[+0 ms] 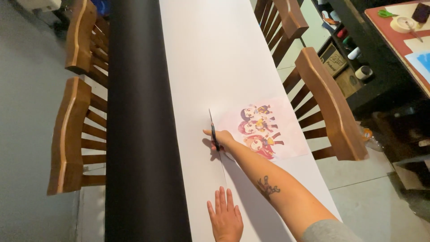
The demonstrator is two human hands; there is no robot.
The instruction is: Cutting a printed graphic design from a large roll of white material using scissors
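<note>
Head view, right hand (220, 140) gripping one scissors (213, 132), left hand (225, 218) spread flat on one white sheet (210, 58), four chairs (329, 105)

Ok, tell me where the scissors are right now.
In the head view the scissors sit in the right hand, mid-frame on the white sheet, just left of the cartoon print and beyond the flat left hand.

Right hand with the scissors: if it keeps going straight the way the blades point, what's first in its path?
Only uncut white sheet. The right hand points the scissors up the table, left of the cartoon print; the way looks free to the picture's top edge.
</note>
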